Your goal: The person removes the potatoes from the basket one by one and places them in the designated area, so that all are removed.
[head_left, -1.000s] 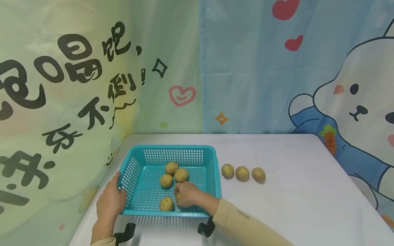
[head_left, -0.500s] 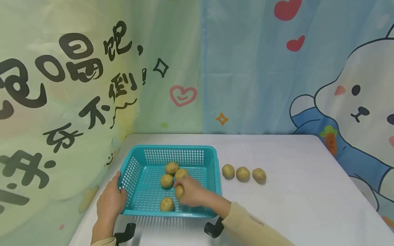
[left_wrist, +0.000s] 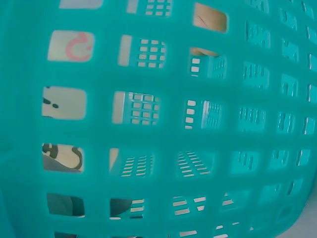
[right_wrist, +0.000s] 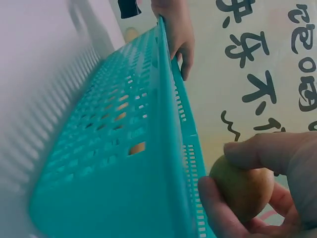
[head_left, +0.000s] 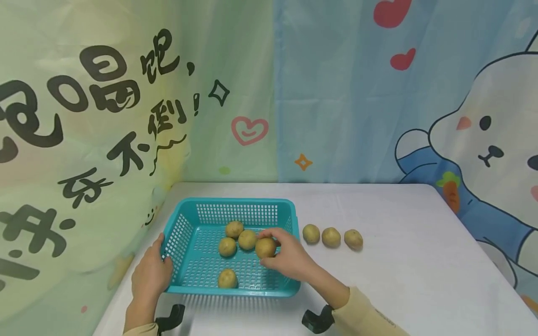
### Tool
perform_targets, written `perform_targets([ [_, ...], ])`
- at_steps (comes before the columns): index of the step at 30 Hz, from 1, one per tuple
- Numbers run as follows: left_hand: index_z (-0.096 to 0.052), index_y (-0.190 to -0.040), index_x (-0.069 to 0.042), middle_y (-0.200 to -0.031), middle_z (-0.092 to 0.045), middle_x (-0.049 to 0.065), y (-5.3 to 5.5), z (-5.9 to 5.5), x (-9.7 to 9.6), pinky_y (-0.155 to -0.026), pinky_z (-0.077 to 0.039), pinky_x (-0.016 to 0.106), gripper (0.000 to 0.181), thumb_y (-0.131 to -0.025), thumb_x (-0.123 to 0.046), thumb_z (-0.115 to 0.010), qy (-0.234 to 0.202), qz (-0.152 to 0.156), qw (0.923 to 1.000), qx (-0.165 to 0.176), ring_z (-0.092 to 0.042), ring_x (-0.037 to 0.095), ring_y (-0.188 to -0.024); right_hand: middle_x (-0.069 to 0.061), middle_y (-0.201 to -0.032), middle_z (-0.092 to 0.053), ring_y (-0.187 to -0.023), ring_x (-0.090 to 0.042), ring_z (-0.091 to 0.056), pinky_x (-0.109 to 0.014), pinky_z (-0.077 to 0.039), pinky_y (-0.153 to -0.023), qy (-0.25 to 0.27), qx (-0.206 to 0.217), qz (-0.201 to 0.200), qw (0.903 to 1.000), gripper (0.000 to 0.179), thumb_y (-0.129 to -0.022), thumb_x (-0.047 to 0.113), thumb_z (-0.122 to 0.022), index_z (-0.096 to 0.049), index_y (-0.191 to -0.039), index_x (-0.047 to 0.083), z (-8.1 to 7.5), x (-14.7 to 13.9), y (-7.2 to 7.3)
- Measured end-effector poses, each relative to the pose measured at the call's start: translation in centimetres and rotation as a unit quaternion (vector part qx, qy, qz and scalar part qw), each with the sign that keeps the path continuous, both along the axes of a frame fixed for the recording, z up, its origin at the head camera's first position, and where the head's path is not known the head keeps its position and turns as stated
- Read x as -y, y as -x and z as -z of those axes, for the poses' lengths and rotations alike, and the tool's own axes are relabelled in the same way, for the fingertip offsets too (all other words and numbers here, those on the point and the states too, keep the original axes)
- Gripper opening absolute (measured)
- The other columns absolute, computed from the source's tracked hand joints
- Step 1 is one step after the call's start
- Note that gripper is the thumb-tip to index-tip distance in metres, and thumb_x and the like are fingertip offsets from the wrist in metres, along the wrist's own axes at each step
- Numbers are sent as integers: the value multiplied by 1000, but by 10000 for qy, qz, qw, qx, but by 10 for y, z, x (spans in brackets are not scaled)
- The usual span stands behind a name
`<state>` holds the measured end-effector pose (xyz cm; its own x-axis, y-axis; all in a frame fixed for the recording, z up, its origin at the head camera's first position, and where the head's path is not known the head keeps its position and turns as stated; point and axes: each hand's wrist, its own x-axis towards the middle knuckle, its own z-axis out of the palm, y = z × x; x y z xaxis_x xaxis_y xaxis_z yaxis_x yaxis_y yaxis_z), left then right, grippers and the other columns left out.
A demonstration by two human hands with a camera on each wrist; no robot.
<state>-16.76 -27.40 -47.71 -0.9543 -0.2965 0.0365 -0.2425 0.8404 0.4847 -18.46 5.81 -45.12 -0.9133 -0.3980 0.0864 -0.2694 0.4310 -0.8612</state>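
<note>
My right hand [head_left: 290,255] grips a potato [head_left: 265,248] between thumb and fingers, over the right part of a teal plastic basket [head_left: 235,293]. The right wrist view also has that potato [right_wrist: 241,187] in the fingers, beside the basket rim. On the basket's left side, my left hand [head_left: 152,273] holds the rim, thumb inside the edge. Three potatoes [head_left: 234,229] cluster toward the back of the basket, and another potato [head_left: 228,278] lies near its front wall. The basket's perforated wall [left_wrist: 173,134] fills the left wrist view and hides most of what is behind.
Three more potatoes [head_left: 331,237] lie in a row on the white table [head_left: 399,270], right of the basket. A printed curtain [head_left: 336,93] hangs behind the table. Black wrist mounts [head_left: 318,319] show near the basket's front.
My right hand has lifted the potato and moved it rightward from the basket's front middle. My left hand has stayed on the rim, and the other potatoes lie where they were.
</note>
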Motion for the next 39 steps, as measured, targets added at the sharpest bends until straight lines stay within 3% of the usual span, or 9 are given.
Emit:
perform_targets([
  [5,-28,-152,-2,-138,-46,33,0,2,1,-55,-42,37,63,-94,-11,-49,4,-35,10000,0,-58,36,-86,-5,-125,-59,-102,-25,-58,-28,-52,-67,466,85,159,9988,47,-79,5,-75,-59,-123,14,6,-12,-8],
  [8,-29,-152,-2,-139,-46,32,1,3,0,-56,-44,40,63,-93,-11,-48,28,-31,10000,-58,-59,38,-90,-6,-126,-58,-100,-25,-58,-27,-52,-64,760,214,305,9964,49,-79,3,-75,-58,-124,14,5,-22,-10],
  [12,-28,-152,-2,-139,-45,32,4,3,-1,-60,-46,44,63,-93,-13,-48,2,5,10000,-71,-59,40,-93,-10,-136,-50,-116,-33,-55,-26,-54,-71,1198,320,560,9907,52,-80,-2,-73,-54,-127,10,3,-40,-13],
  [16,-28,-153,-3,-140,-45,32,5,4,-1,-56,-44,40,64,-93,-13,-47,-5,-5,10000,-20,-58,37,-88,-11,-140,-46,-131,-40,-44,-27,-54,-79,1374,262,939,9857,53,-80,-5,-72,-51,-128,8,4,-60,-14],
  [21,-27,-153,-3,-142,-44,32,3,3,0,-59,-46,44,64,-93,-13,-47,11,-27,10000,-7,-59,39,-92,-12,-140,-49,-127,-41,-47,-26,-54,-78,1151,41,1398,9835,52,-81,-2,-73,-52,-127,7,11,-80,-13],
  [26,-27,-153,-2,-140,-44,33,2,0,0,-61,-47,46,64,-93,-13,-48,-4,-23,10000,29,-59,40,-93,-16,-141,-46,-121,-41,-52,-28,-53,-79,900,-78,1524,9842,52,-80,1,-76,-54,-126,5,26,-92,-10],
  [33,-27,-153,-2,-140,-43,33,2,-2,-1,-63,-47,48,64,-94,-13,-48,-38,1,10000,45,-58,40,-94,-15,-140,-52,-122,-36,-53,-51,-46,-96,205,-47,2002,9795,53,-78,6,-79,-57,-126,7,63,-98,-4],
  [39,-26,-153,-2,-140,-43,33,2,0,0,-62,-47,47,64,-94,-14,-48,-53,-45,9999,78,-57,39,-92,-12,-133,-58,-123,-38,-52,-54,-44,-97,32,80,2076,9782,54,-77,4,-78,-56,-126,9,88,-97,0],
])
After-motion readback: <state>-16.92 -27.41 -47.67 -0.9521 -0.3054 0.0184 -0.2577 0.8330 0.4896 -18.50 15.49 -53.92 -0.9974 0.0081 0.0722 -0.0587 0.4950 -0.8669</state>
